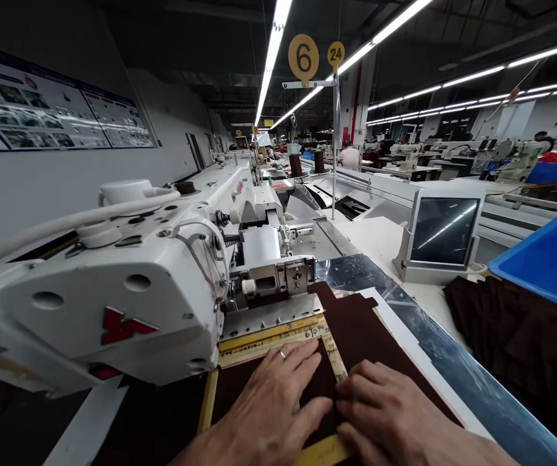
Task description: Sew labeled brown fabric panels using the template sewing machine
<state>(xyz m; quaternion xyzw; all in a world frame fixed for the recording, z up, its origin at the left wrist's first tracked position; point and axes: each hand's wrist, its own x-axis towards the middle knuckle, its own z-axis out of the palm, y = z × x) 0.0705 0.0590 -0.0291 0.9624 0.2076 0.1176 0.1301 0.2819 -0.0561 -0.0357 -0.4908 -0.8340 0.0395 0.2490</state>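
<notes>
My left hand (271,404) lies flat, fingers spread, on a dark brown fabric piece (356,330) inside a yellow template frame (278,336); a ring shows on one finger. Beside it, my right hand (387,414) presses down on the same fabric, fingers bent with their tips at the frame's right bar. The frame sits under the head of a large white sewing machine (127,291), just in front of its presser clamp (278,278).
A small screen (443,230) stands to the right on the white table. A stack of dark brown fabric pieces (521,330) lies beside a blue bin (550,259). More machines and people fill the hall behind. A poster board (50,116) hangs on the left wall.
</notes>
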